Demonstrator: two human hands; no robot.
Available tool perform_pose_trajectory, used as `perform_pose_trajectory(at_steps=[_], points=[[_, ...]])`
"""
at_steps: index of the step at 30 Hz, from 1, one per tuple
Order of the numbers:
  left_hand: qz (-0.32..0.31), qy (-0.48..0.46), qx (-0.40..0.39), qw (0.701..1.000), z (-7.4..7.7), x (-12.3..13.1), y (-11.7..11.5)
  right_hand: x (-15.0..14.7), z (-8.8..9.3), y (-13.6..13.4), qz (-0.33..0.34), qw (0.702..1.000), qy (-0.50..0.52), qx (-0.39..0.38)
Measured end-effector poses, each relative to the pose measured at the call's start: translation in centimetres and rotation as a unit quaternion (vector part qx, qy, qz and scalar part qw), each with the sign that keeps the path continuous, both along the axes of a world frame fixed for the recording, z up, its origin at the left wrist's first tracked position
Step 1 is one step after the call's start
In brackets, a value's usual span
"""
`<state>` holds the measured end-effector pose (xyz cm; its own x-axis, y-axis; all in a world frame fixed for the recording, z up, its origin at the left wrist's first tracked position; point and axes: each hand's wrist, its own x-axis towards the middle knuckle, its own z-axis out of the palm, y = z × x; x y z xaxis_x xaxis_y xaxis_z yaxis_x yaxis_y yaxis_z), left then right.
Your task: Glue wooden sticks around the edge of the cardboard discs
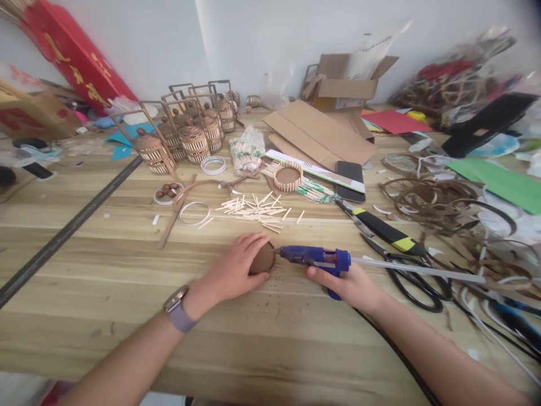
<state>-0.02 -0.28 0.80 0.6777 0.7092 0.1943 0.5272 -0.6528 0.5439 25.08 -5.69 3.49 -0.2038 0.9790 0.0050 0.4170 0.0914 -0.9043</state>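
Observation:
My left hand (240, 260) is closed around the edge of a round brown disc (262, 260) on the wooden table. In my right hand (354, 286) is a blue hot glue gun (313, 258), its handle gripped and a long clear glue stick (414, 268) poking out the back. The gun's nozzle is at the disc's right edge; whether it touches is hard to tell. Just beyond lie many short wooden sticks (253, 210) in a loose pile. Farther back sits a ring of upright sticks around a brown base (288, 176).
Black-handled scissors (418, 290) and a black-yellow tool (386, 228) lie right, near tangled brown strips (422, 203). Finished small lanterns (193, 141) with handles stand back left. A white ring (194, 213), a bowl of brown beads (168, 193) and cardboard (316, 132) lie behind.

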Motion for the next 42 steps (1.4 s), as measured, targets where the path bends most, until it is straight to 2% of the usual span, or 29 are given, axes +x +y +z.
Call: perform_pose_trajectory(at_steps=[8, 14, 19, 31, 42], points=[[-0.010, 0.011, -0.010, 1.000, 0.0, -0.6, 0.8, 0.2, -0.5, -0.5, 0.029, 0.992, -0.120, 0.040], [-0.011, 0.007, -0.015, 1.000, -0.1, -0.7, 0.8, -0.2, 0.1, -0.7, 0.078, 0.981, -0.158, 0.084], [-0.015, 0.013, -0.024, 1.000, 0.0, -0.9, 0.9, -0.1, -0.2, -0.7, 0.097, 0.972, -0.187, 0.106], [-0.014, 0.014, -0.018, 1.000, -0.1, -0.8, 1.0, -0.6, -0.3, -0.7, 0.124, 0.962, -0.197, 0.141], [-0.018, 0.014, -0.014, 1.000, -0.3, -0.9, 1.1, -0.6, -0.5, -0.7, 0.128, 0.960, -0.211, 0.135]])
